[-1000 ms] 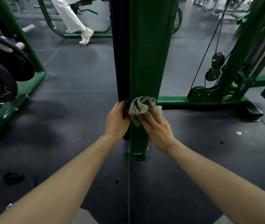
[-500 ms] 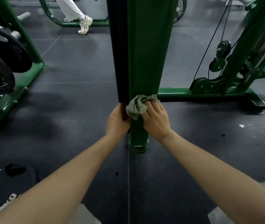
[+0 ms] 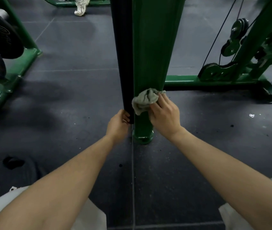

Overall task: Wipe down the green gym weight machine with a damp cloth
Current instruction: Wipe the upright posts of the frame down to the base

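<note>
- Head view: fingers (image 3: 162, 103) of the right hand (image 3: 164, 116) lie fairly straight and spread, pressing a crumpled grey-green cloth (image 3: 144, 100) against the green upright post (image 3: 151, 47) of the weight machine, low down near its foot.
- Beyond those fingertips the cloth bunches against the post's front face, its left edge touching the black panel (image 3: 122, 47) that runs down the post's left side.
- Left of the cloth and a little nearer the camera, the left hand (image 3: 117, 126) grips the bottom end of the black panel, its fingers curled round the edge.
- Just below both hands the post meets the dark rubber floor (image 3: 75, 90) at a green base foot (image 3: 142, 136).
- Right of the right hand's fingers, a green base rail (image 3: 190, 79) runs along the floor to a cable pulley (image 3: 239, 27).
- Far left of the left hand, black weight plates (image 3: 0, 40) hang on a green rack.
- Beyond the post, a white shoe (image 3: 80, 7) of another person stands on the floor.
</note>
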Demonstrator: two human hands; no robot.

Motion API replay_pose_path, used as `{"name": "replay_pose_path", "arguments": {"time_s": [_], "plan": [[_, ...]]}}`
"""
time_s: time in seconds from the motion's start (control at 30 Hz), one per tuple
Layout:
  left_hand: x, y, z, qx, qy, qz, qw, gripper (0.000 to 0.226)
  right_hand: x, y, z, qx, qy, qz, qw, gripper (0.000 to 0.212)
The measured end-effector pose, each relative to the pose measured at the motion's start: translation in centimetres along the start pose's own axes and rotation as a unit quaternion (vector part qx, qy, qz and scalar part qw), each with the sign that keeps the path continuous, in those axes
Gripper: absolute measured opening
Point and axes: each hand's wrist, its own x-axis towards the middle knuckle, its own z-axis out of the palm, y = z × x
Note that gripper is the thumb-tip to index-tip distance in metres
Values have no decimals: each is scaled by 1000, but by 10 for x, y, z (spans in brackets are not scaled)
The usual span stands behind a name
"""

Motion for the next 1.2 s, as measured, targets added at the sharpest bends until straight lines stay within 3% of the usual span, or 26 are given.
{"name": "replay_pose_path", "arguments": {"time_s": [0.07,0.17,0.3,0.4,0.57,0.7,0.9,1.03,1.2], "plan": [[4,-4,4,-2,4,-15,1000,40,-17,1,14,-13,-6,-25,1000,28],[3,-11,19,14,-7,-15,1000,32,-69,1,49,-38,-141,1,989,34],[-5,-37,45,1,-22,-51,998,33,-113,-11,90,-41,-352,86,931,42],[-8,-63,62,24,-26,-80,996,30,-133,-22,113,-58,-448,113,885,36],[-7,-67,87,91,-46,-102,990,10,-149,-37,126,-53,-454,153,876,42],[-7,-59,89,129,-76,-111,983,15,-146,-20,116,-84,-495,104,858,41],[-12,-69,74,114,-97,-127,981,28,-140,-28,112,-109,-510,162,838,33],[-12,-84,65,88,-73,-157,981,25,-138,-40,120,-85,-488,159,854,36],[-8,-64,74,20,-18,-147,989,18,-113,-46,119,-24,-402,99,910,43]]}}
